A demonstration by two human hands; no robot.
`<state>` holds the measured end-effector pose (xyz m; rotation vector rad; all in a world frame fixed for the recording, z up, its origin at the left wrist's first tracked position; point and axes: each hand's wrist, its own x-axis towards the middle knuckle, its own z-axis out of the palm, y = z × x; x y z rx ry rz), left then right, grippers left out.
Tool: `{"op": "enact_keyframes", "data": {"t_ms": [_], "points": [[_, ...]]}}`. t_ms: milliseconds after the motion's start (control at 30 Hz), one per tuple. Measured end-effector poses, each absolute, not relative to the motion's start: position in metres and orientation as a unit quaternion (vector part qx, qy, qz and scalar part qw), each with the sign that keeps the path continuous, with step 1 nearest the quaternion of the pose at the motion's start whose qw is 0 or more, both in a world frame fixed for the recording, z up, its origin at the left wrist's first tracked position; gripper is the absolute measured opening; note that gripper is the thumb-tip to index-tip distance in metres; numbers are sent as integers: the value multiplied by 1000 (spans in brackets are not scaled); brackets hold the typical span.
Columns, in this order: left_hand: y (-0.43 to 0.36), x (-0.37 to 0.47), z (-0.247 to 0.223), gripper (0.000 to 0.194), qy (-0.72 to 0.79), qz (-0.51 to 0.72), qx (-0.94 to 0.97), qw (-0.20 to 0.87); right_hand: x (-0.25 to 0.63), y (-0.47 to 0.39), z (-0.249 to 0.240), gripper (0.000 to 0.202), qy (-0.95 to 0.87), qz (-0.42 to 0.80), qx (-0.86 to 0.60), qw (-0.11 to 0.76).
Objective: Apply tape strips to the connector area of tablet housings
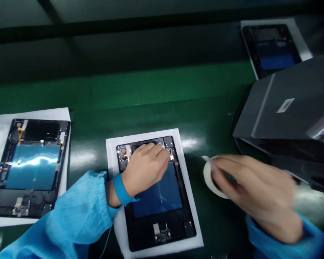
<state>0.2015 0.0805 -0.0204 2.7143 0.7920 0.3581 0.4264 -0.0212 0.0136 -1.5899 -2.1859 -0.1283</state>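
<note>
1. Over the upper part of the middle tablet (160,194), the person's left hand (148,163) is curled, fingers drawn together; whether this grip pinches anything cannot be told, as the fingertips are hidden.
2. To its right, the right hand (255,187), blurred, pinches a white roll (208,178) between thumb and fingers at its upper edge; a short pale end (205,158) sticks out there.
3. A blue wristband (121,189) circles the left wrist, and both arms wear blue sleeves (78,210).
4. The middle tablet lies with its inner parts exposed on a white sheet (182,244), on the green counter (91,133).
5. Farther left, a second tablet (32,167) lies likewise exposed on white.
6. Beyond the right hand stands a dark grey case (294,108); a third tablet (275,48) lies behind it.
</note>
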Motion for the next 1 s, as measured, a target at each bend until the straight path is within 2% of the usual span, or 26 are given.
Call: {"op": "enact_keyframes", "data": {"t_ms": [200,433,667,1000], "points": [[80,201,-17,20,273,118,943,150,392,36,-14,10,-825,-57,-522,210],[79,201,-15,18,270,120,941,167,396,29,-23,24,-848,-35,-477,228],[79,201,-15,18,270,123,940,170,395,30,-21,19,-836,-51,-485,250],[79,202,-16,17,269,121,941,166,395,28,-24,26,-861,-41,-464,204]]}}
